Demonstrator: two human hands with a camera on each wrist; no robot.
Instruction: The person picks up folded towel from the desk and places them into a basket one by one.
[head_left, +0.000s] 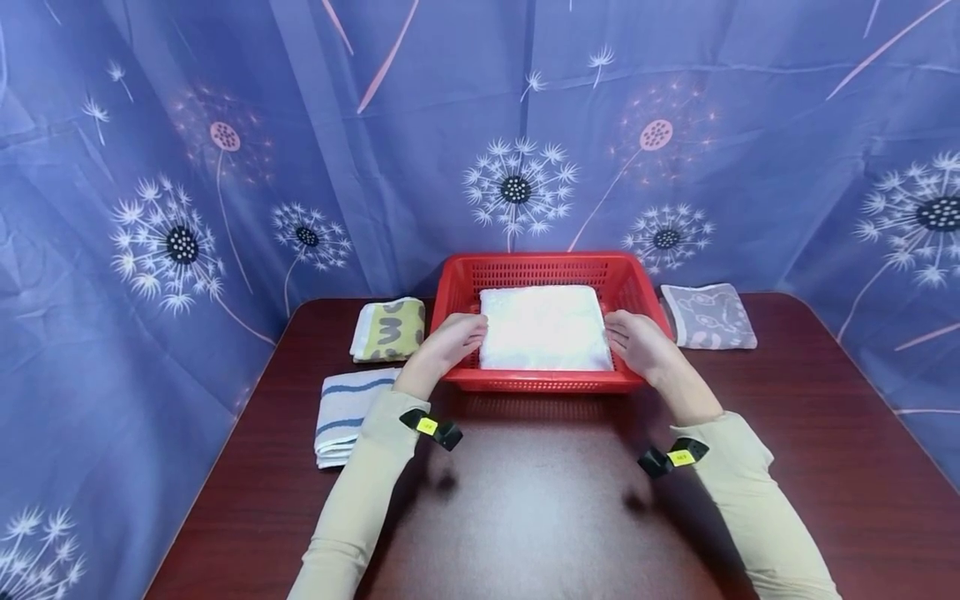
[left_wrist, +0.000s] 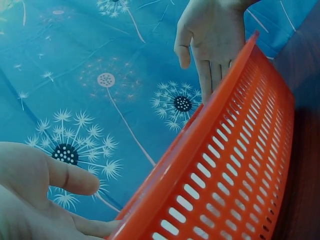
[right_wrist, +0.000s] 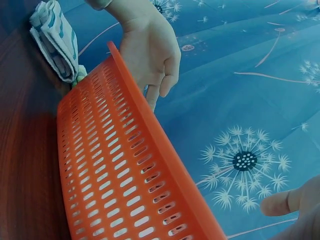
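A folded white cloth, likely a towel [head_left: 545,327], lies flat inside a red plastic basket [head_left: 540,377] with slotted walls. My left hand [head_left: 452,340] reaches over the front left of the basket, its fingers at the cloth's left edge. On the opposite side my right hand [head_left: 637,342] has its fingers at the right edge. In the left wrist view the left hand [left_wrist: 30,187] shows a thumb held apart from the fingers, which dip behind the rim. The right wrist view shows the left hand [right_wrist: 150,50] with extended fingers; basket walls hide the fingertips.
Left of the basket lie a folded yellow-and-grey towel [head_left: 390,330] and, nearer, a white towel with blue stripes [head_left: 348,414]. A folded grey towel [head_left: 711,317] sits to the right. Behind the dark wooden table [head_left: 525,500] hangs a blue dandelion-print curtain [head_left: 420,167].
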